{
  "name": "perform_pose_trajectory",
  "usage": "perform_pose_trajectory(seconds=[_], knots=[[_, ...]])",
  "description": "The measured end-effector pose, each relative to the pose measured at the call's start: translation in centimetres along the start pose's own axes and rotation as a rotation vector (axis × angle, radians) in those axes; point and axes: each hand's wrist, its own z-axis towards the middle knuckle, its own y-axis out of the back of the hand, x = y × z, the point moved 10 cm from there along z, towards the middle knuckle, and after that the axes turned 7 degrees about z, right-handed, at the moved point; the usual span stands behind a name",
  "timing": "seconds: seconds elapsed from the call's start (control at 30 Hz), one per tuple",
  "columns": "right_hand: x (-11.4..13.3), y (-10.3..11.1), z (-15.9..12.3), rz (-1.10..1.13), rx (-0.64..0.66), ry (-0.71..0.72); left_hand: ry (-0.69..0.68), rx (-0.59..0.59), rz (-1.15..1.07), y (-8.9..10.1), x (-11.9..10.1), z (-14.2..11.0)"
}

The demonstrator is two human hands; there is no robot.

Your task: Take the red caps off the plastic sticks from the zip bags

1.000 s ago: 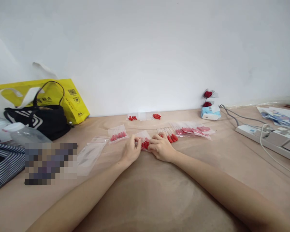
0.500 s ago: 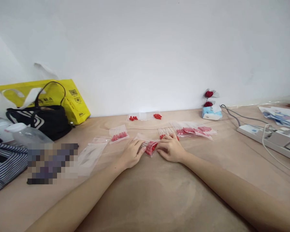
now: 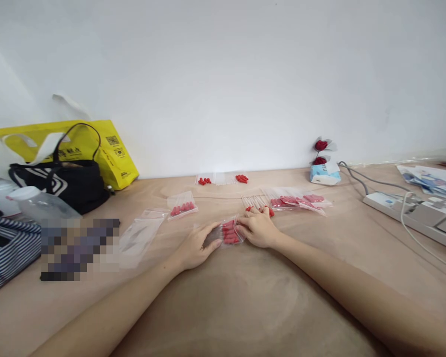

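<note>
Low over the table, a small clear plastic bag [image 3: 231,233] with several red-tipped sticks inside lies between my hands. My left hand [image 3: 197,246] curves around the bag's left end, its thumb at the near edge and fingers at the far edge. At the bag's right edge is my right hand [image 3: 259,229], thumb side against the plastic, other fingertips reaching the loose red-tipped sticks [image 3: 253,201] just beyond. Another bag of red pieces [image 3: 183,208] rests to the left. Overlapping filled bags [image 3: 299,201] lie to the right of the loose sticks.
Flat clear bags [image 3: 143,235] lie left of my left hand. Red pieces on plastic [image 3: 241,178] are by the wall. A yellow bag [image 3: 115,158], a black bag [image 3: 78,186] and a bottle [image 3: 40,206] stand left. A power strip [image 3: 416,213] with cables sits right.
The plastic bag has come slightly nearer and lies flatter, its red tips now lined up. My left hand has shifted back and left, its thumb and fingers wider apart. My right hand has barely moved.
</note>
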Motion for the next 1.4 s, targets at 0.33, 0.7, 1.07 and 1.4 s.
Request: perform_pose_trajectory(seconds=[0.33, 0.7, 1.07, 1.4], knots=[[-0.4, -0.3, 0.4, 0.304, 0.038, -0.076, 0.029, 0.013, -0.027, 0.0, 0.6, 0.2], [-0.1, -1.5, 0.5, 0.359, 0.167, -0.173, 0.075, 0.054, -0.07, -0.1, 1.0, -0.1], [0.6, -1.6, 0.3, 0.334, 0.187, -0.17, 0.089, 0.096, -0.077, -0.3, 1.5, -0.4], [0.2, -1.8, 0.3, 0.402, 0.177, -0.19, 0.092, 0.097, -0.088, -0.2, 1.1, -0.4]])
